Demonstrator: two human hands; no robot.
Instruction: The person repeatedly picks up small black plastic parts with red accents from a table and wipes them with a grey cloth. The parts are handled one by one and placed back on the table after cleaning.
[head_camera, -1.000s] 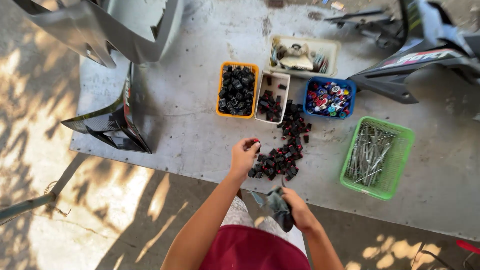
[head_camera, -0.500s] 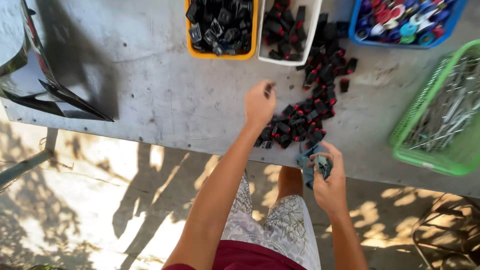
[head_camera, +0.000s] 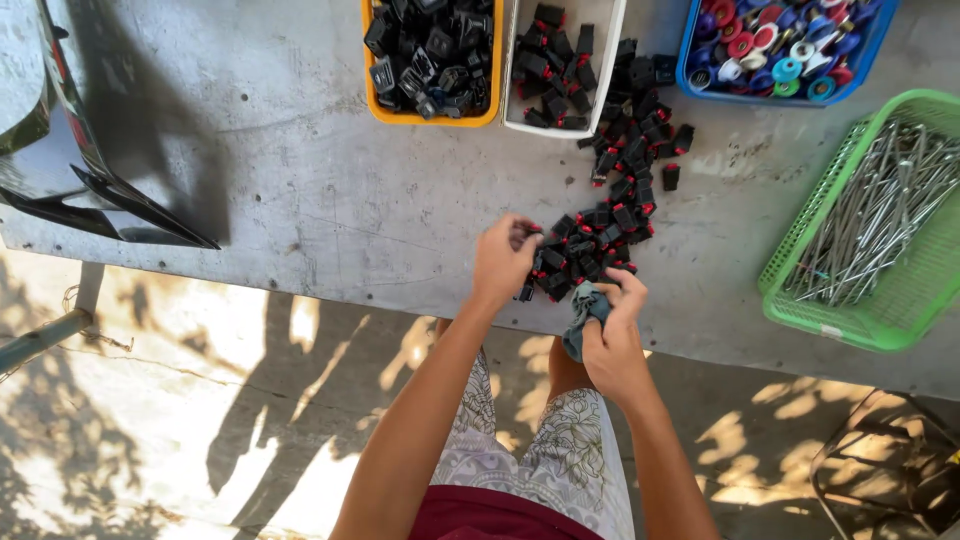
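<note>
A loose heap of small black parts with red tips (head_camera: 615, 200) lies on the grey metal table (head_camera: 330, 210). My left hand (head_camera: 503, 258) rests at the heap's near left end, its fingertips pinched on one small black part. Close beside it, at the table's front edge, my right hand (head_camera: 612, 335) grips a bunched grey-blue rag (head_camera: 583, 312).
At the back stand an orange bin (head_camera: 430, 60) of black parts, a white bin (head_camera: 562, 65) of black-and-red parts and a blue bin (head_camera: 785, 50) of coloured caps. A green basket (head_camera: 870, 240) of metal rods sits right. A black panel (head_camera: 60, 150) lies left.
The view has closed in on the table. My left hand has curled its fingers onto a part at the heap's edge, and my right hand with the rag has come up beside it.
</note>
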